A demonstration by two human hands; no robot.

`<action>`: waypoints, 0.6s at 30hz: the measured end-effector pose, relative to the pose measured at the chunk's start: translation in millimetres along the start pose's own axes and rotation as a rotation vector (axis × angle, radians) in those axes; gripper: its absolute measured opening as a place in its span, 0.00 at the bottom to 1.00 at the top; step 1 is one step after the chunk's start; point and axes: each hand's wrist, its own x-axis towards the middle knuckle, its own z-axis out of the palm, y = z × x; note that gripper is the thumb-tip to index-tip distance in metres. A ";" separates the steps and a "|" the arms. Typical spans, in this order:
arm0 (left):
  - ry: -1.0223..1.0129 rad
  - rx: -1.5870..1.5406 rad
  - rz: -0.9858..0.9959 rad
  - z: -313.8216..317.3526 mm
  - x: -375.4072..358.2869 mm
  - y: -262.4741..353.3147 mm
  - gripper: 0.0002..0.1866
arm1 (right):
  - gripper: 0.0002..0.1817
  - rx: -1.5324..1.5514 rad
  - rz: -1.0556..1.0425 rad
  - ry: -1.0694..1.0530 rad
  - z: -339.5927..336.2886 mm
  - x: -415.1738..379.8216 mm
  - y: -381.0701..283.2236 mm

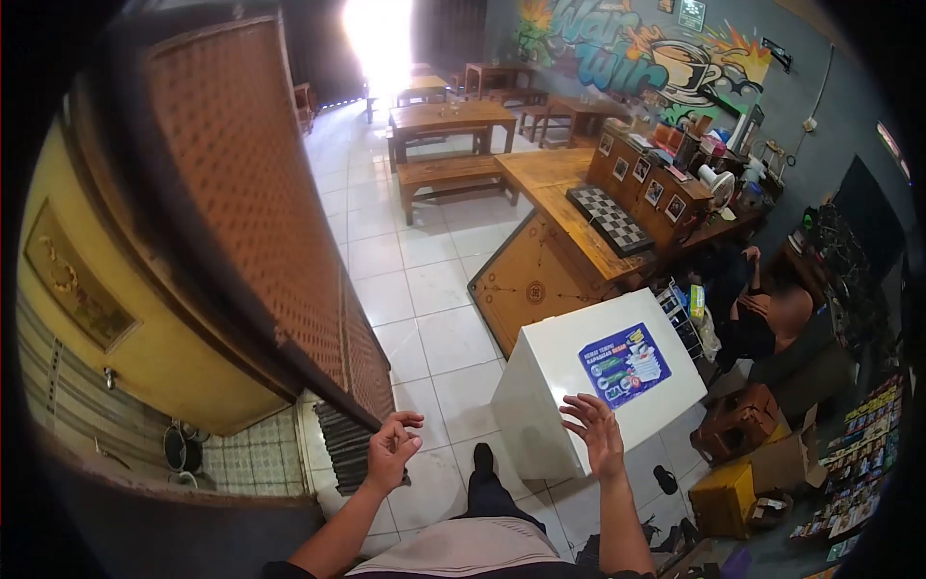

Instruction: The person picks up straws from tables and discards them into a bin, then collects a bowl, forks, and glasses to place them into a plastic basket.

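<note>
My left hand (394, 452) is raised in front of me, fingers loosely bent and thumb apart from them, with nothing held. It is nearest to the lower end of a brown woven partition panel (241, 164). My right hand (596, 439) has its fingers spread and is bare of any object. In this view it overlaps the edge of a white box-shaped appliance (555, 347). A blue printed sticker (630, 364) lies on the appliance's top, just beyond my right fingertips.
A wooden counter (540, 183) carries a checkered board (610, 220). Wooden tables (453, 118) and benches (449, 174) stand farther off. A person (762, 318) sits at the right. A yellow crate (721, 497) and a brown stool (738, 425) are nearby. Left is a yellow tank (164, 376).
</note>
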 end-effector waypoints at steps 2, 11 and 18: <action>-0.016 -0.024 -0.015 9.1 28.8 -6.0 0.15 | 0.36 0.018 -0.014 0.013 -13.9 25.0 2.6; -0.007 -0.068 -0.062 47.9 186.2 -29.5 0.14 | 0.33 -0.012 -0.096 -0.102 -44.5 189.1 -12.2; 0.010 -0.046 0.108 48.7 300.6 -19.8 0.16 | 0.33 0.137 -0.021 -0.211 -6.2 305.6 14.3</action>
